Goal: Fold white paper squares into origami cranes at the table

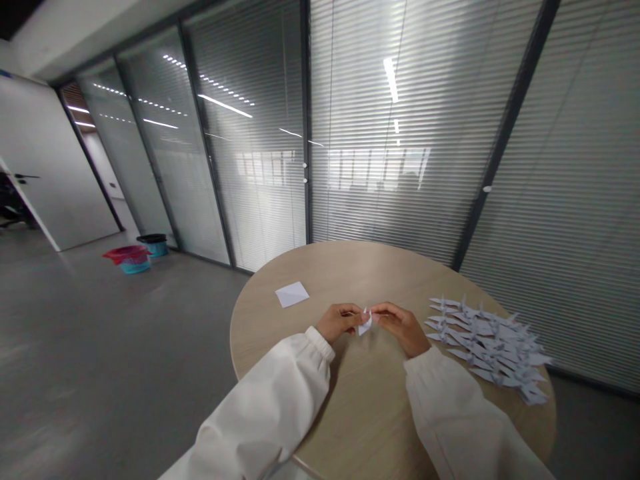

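Note:
Between my two hands, above the middle of the round table, is a small folded piece of white paper (365,326) with pointed tips. My left hand (341,323) pinches it from the left side with thumb and fingers. From the right, the fingertips of my right hand (400,326) close on its upper edge. Fingers cover part of the folds. To the left lies a flat stack of square white paper (292,294). On the right side of the table several folded paper cranes (493,343) sit in close rows.
The round wooden table (350,263) stands near a glass partition (390,133) with blinds. On the grey floor to the left are a bin with a red liner (131,260) and a bin with a black liner (156,245). A white door (55,167) stands at far left.

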Tool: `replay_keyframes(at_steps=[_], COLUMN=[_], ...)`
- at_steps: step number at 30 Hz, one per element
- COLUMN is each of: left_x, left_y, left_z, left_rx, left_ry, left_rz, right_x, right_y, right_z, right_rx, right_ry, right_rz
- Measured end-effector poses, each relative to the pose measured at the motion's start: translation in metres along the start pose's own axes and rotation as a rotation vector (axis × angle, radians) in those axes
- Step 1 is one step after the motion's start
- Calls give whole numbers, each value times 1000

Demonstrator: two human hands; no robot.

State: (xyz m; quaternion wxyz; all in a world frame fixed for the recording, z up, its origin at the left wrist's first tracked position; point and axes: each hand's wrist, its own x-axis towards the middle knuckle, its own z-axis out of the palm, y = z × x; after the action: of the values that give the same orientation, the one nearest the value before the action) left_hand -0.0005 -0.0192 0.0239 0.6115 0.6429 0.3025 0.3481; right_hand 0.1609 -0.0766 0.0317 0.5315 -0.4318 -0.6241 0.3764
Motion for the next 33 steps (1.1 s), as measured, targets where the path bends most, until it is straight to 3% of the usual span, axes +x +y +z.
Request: replay_keyframes(at_steps=[10, 22, 29, 33], left_x=[-4, -4, -3, -1], left_y=[5, 4, 1, 0], left_z=[2, 3, 0, -2], left_rx=[-14, 48, 103, 113], left_ry=[-13, -42, -59, -51], left_rz=[-42, -66, -125, -100], right_x=[1, 2, -2, -1], right_y=[-1, 6, -1, 0], right_z=[-1, 2, 1, 0], right_rx=[-71, -371, -542, -590], right_ry=[3, 50, -37, -20], right_rz=[-6, -231, -322, -362])
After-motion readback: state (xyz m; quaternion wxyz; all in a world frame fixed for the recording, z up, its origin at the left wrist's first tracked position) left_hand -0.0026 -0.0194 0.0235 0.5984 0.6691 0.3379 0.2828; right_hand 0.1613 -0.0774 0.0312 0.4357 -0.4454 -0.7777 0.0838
